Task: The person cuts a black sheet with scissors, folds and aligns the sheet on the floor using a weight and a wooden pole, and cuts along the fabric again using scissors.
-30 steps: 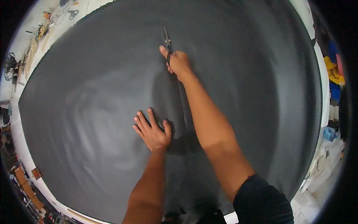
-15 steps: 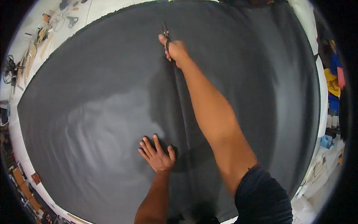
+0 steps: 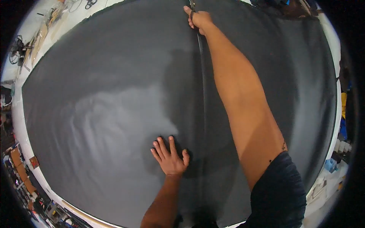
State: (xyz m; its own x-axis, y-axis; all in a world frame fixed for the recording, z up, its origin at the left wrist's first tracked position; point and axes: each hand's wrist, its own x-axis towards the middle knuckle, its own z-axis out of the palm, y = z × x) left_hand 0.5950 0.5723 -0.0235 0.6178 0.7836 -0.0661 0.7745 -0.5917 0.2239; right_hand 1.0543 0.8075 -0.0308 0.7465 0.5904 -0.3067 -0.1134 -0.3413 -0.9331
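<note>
A large sheet of black material (image 3: 95,68) covers most of the white table. My left hand (image 3: 171,157) lies flat on it, fingers spread, holding nothing. Far forward, near the top edge of the view, my right hand (image 3: 198,19) is closed around the dark handles of the scissors (image 3: 192,5); their blades are partly cut off by the frame. A long straight cut line runs in the sheet from below my right hand toward me, to the right of my left hand.
On the white table edge (image 3: 28,150) at left lies a small reddish-brown block (image 3: 34,162). A second pair of scissors (image 3: 90,4), wires and thin strips lie at the upper left. A blue item (image 3: 330,165) and pale sheets are at the right, cluttered shelves at the lower left.
My right hand with the scissors has moved forward along the sheet, and the line behind it is longer. My left hand slid back, then stayed flat. The camera view has shifted.
</note>
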